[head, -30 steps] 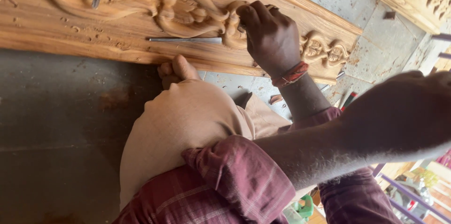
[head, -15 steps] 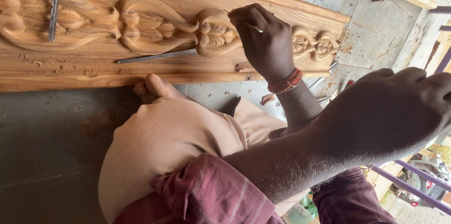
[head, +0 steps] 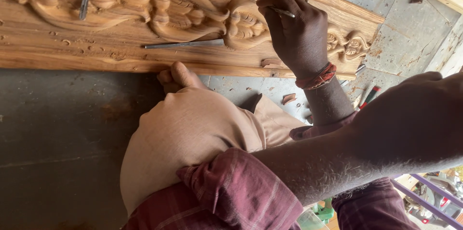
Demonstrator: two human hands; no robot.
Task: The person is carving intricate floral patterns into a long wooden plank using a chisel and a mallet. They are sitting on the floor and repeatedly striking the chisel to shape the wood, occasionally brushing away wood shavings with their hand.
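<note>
Left hand [head: 299, 32] gripping chisel [head: 282, 12], perhaps

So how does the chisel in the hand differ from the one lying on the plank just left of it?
The held chisel is gripped in the left hand, and only a short piece of its shaft shows. The loose chisel lies untouched with its full length visible. The held chisel slants across the carving, while the loose chisel lies flat along the carved plank. Both are slim grey metal tools.

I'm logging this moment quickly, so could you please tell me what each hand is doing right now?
Left hand: closed on a thin metal chisel, tip at the carved wooden plank.
Right hand: blurred and close to the camera; state cannot be told.
</note>
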